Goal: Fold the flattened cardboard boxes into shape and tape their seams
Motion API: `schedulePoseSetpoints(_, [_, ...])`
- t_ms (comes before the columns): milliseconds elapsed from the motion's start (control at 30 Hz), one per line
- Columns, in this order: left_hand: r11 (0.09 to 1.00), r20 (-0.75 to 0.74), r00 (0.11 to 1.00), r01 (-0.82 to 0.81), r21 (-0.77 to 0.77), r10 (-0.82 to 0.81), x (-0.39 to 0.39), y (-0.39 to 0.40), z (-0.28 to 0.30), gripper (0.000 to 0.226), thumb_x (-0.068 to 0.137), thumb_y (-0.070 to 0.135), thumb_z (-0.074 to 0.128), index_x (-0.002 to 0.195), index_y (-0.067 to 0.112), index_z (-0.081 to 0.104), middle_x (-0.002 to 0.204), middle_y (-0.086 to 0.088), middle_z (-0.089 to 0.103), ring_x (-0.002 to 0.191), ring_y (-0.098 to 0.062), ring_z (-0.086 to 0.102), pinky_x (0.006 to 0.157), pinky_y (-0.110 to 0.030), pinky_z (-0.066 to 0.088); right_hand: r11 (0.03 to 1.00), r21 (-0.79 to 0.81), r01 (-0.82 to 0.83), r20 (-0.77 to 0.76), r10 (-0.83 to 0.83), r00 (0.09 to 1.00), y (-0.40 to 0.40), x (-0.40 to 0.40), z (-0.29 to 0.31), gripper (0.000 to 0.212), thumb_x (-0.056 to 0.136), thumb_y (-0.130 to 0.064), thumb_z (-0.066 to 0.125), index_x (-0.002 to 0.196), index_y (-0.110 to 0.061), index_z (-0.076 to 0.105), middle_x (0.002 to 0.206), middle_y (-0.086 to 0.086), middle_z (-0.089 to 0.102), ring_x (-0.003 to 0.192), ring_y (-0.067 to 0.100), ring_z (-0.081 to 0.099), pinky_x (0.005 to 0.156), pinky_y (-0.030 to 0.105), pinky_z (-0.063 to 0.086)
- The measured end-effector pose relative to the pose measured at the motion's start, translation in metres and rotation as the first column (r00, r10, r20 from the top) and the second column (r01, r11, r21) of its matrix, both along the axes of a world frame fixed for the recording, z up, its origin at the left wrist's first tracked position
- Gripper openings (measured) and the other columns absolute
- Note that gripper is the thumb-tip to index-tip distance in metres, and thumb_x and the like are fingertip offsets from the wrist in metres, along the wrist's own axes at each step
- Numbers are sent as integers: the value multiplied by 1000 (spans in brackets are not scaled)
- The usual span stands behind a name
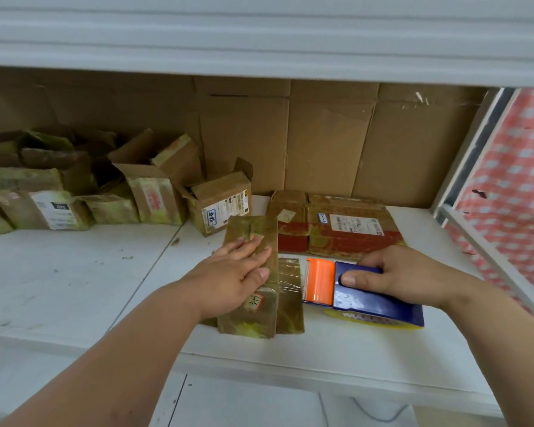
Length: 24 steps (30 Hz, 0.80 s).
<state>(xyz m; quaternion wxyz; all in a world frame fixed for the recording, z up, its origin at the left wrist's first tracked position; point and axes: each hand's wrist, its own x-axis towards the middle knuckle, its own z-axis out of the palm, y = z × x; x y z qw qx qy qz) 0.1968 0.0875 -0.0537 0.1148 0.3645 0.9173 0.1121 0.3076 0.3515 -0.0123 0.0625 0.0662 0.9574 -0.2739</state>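
Taping the box seam
Left hand (235,272) presses flat, fingers straight, on box (253,315); right hand (404,277) grips dispenser (361,295) just right of it.

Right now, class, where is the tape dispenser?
In the head view, the tape dispenser lies on the white table, gripped by the right hand, just right of the box under the left hand.

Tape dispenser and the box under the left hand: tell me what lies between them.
In the head view, a stretch of clear tape runs from the tape dispenser onto the box.
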Motion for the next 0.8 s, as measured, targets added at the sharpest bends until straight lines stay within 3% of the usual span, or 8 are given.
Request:
schedulePoseSetpoints(233, [1000,17,1000,-3,13,3,-2,-1,0,51,103,53,20,153,46,9,161,25,-6,149,-3,-11,121,-28,0,998,47,-44,-15,45,999,5,1,6,60,60,-81,49,64,-22,63,61,-8,58,59,5,52,62,26,39])
schedulePoseSetpoints(400, [1000,25,1000,-11,24,10,-2,-3,0,51,104,53,20,153,48,9,160,27,-6,149,-2,-11,123,-33,4,977,201,-70,33,64,997,8,0,15,62,61,-84,41,65,-25,61,60,-15,59,59,0,54,58,22,37])
schedulePoseSetpoints(633, [999,5,1000,-25,44,25,-1,-1,-6,50,104,52,20,153,49,10,159,29,-6,149,-2,-11,123,-34,7,924,377,-55,73,30,997,-9,-22,1,67,78,-84,46,82,-22,69,78,-2,67,76,13,62,72,34,50])
schedulePoseSetpoints(800, [998,-19,999,-30,59,31,2,-1,-7,51,104,51,20,153,46,10,160,28,-4,149,-4,-9,123,-34,8,919,389,-61,125,12,992,-19,-31,-3,65,80,-83,46,76,-20,65,73,0,62,73,16,59,60,31,40])
